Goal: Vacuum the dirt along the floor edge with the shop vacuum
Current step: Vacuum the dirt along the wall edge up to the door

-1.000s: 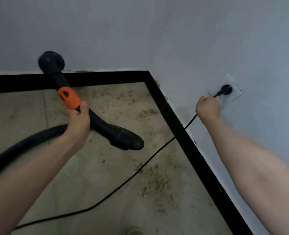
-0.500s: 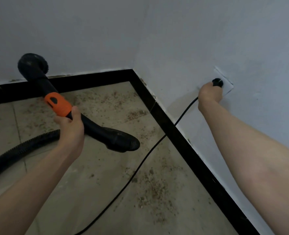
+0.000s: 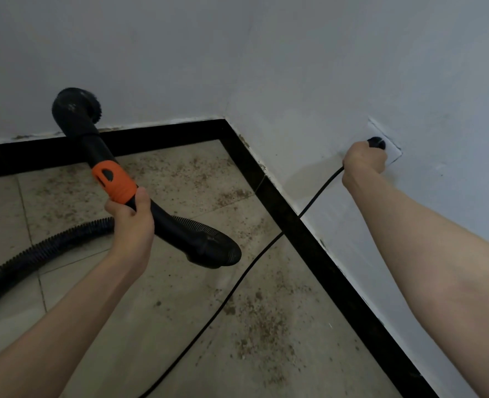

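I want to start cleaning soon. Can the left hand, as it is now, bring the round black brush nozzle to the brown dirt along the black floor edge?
Probably yes: the left hand grips the nozzle wand, nothing blocks the dirt.

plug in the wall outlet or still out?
In, or nearly. The black plug sits against the outlet plate, gripped by the right hand. Prongs hidden; full seating cannot tell.

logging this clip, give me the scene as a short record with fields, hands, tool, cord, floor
left hand: left hand grips the vacuum wand just below its orange collar
right hand: right hand grips the plug at the wall outlet
nozzle: brush head raised, in front of the wall
hose: ribbed hose trails left
cord: power cord runs across the floor
floor: dirt scattered near the black baseboard
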Demonstrator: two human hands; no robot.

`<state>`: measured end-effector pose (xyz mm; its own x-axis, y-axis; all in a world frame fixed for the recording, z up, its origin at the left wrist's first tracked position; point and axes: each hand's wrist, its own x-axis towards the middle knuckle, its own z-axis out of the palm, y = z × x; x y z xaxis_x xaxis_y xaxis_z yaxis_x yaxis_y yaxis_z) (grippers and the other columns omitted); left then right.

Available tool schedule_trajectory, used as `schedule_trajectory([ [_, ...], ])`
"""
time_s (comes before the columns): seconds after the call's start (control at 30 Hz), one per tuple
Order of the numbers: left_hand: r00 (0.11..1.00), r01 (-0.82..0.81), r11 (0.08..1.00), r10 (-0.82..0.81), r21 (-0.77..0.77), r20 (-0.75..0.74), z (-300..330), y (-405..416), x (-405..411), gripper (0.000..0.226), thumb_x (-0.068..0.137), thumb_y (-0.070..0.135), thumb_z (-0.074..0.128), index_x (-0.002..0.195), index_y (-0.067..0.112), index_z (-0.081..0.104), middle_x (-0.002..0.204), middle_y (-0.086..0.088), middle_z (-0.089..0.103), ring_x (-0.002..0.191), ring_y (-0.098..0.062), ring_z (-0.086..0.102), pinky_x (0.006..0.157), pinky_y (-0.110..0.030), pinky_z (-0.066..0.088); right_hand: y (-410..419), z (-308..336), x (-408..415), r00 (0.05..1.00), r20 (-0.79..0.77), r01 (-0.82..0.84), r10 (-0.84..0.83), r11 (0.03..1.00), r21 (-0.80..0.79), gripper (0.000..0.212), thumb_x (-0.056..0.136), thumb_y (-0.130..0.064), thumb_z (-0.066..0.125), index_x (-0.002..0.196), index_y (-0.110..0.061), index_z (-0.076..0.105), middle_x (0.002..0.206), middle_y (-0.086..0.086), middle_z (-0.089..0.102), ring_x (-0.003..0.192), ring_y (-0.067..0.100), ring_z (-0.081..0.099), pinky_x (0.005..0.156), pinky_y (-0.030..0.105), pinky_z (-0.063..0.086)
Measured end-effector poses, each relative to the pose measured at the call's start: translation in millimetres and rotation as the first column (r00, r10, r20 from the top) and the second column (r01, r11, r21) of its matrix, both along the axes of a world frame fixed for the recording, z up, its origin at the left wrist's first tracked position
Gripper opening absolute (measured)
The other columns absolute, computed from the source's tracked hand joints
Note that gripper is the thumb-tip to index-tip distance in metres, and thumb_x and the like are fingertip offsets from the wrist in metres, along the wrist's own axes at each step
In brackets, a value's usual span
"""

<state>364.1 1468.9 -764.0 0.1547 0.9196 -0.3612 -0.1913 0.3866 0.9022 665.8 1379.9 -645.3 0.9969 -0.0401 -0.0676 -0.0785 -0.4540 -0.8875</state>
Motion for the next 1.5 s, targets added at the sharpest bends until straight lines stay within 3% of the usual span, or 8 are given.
schedule_trajectory([
  [0.37, 0.999, 0.051, 0.998, -0.051, 0.04, -0.016, 9.8, -2.1, -14.3, 0.057, 0.102, 0.029, 0.039, 0.146, 0.015, 0.004, 0.123, -0.002, 0.04, 0.117, -0.02, 0.046, 0.105, -0.035, 0.037, -9.1, 6.0, -40.5, 0.993, 0.101, -0.028, 0.06, 0.955, -0.296, 0.052, 0.1, -0.037, 0.045, 0.139, -0.003, 0.038, 0.144, 0.015, 0.038, 0.133, 0.031, 0.039, 0.104, 0.039, 0.035],
  [0.53, 0.998, 0.051, 0.998, -0.05, 0.031, -0.025, 8.4, 6.9, -50.4, 0.061, 0.1, 0.032, 0.043, 0.148, 0.009, 0.011, 0.136, -0.009, 0.043, 0.118, -0.023, 0.049, 0.107, -0.041, 0.038, 18.4, -24.5, -135.6, 0.842, 0.243, -0.346, 0.482, 0.828, -0.442, 0.044, 0.1, -0.032, 0.043, 0.134, -0.003, 0.043, 0.138, 0.017, 0.042, 0.128, 0.033, 0.041, 0.101, 0.042, 0.036],
  [0.63, 0.999, 0.021, 1.0, -0.02, 0.023, -0.043, 7.6, 8.6, -86.1, 0.06, 0.1, 0.031, 0.044, 0.147, 0.008, 0.014, 0.137, -0.012, 0.043, 0.122, -0.025, 0.048, 0.108, -0.044, 0.038, 38.3, -59.2, -208.4, 0.576, 0.104, -0.703, 0.811, 0.557, -0.442, 0.037, 0.099, -0.029, 0.046, 0.123, -0.001, 0.054, 0.121, 0.013, 0.056, 0.114, 0.029, 0.053, 0.094, 0.037, 0.042],
  [0.73, 0.998, -0.057, 0.998, 0.058, 0.012, -0.037, 4.2, 8.6, -126.6, 0.055, 0.099, 0.025, 0.047, 0.143, 0.004, 0.021, 0.134, -0.016, 0.046, 0.119, -0.029, 0.052, 0.105, -0.047, 0.041, 47.4, -85.4, -288.2, 0.145, -0.155, -0.938, 0.977, 0.086, -0.335, 0.031, 0.101, -0.032, 0.045, 0.108, -0.007, 0.062, 0.096, 0.003, 0.059, 0.09, 0.018, 0.056, 0.078, 0.028, 0.04],
  [0.87, 0.989, -0.131, 0.991, 0.13, -0.017, -0.072, -3.4, 4.1, -193.9, 0.047, 0.1, 0.023, 0.045, 0.138, -0.001, 0.03, 0.123, -0.018, 0.052, 0.109, -0.026, 0.056, 0.098, -0.039, 0.046, 53.4, -104.6, -362.9, -0.166, -0.253, -0.959, 0.953, -0.216, -0.183, 0.042, 0.102, -0.037, 0.04, 0.069, -0.015, 0.053, 0.066, 0.0, 0.054, 0.062, 0.015, 0.05, 0.061, 0.033, 0.039],
  [1.07, 0.953, -0.298, 0.948, 0.287, -0.114, -0.099, -22.4, -13.1, -266.1, 0.043, 0.101, 0.021, 0.044, 0.136, 0.0, 0.033, 0.103, -0.006, 0.052, 0.1, -0.022, 0.055, 0.094, -0.036, 0.044, 59.8, -137.1, -423.6, -0.502, -0.342, -0.712, 0.795, -0.604, -0.358, 0.036, 0.092, -0.051, 0.054, 0.106, -0.019, 0.049, 0.08, -0.003, 0.057, 0.075, 0.019, 0.058, 0.062, 0.03, 0.04],
  [1.3, 0.91, -0.405, 0.856, 0.412, -0.321, -0.047, -53.8, -27.2, -316.9, 0.037, 0.1, 0.029, 0.046, 0.126, 0.003, 0.043, 0.109, -0.011, 0.058, 0.101, -0.023, 0.057, 0.083, -0.034, 0.044, 65.1, -165.7, -462.1, -0.555, -0.299, -0.523, 0.776, -0.605, -0.6, 0.044, 0.092, -0.06, 0.045, 0.101, -0.018, 0.052, 0.079, -0.003, 0.053, 0.074, 0.02, 0.052, 0.065, 0.032, 0.038],
  [1.5, 0.908, -0.265, 0.963, 0.268, 0.053, -0.321, -62.0, -38.7, -334.0, 0.037, 0.098, 0.049, 0.032, 0.122, 0.026, 0.047, 0.11, 0.011, 0.059, 0.1, -0.002, 0.057, 0.088, -0.03, 0.047, 62.8, -163.5, -453.1, -0.537, -0.268, -0.699, 0.8, -0.6, -0.39, 0.035, 0.089, -0.057, 0.054, 0.09, -0.022, 0.056, 0.072, -0.002, 0.064, 0.069, 0.018, 0.062, 0.062, 0.033, 0.048],
])
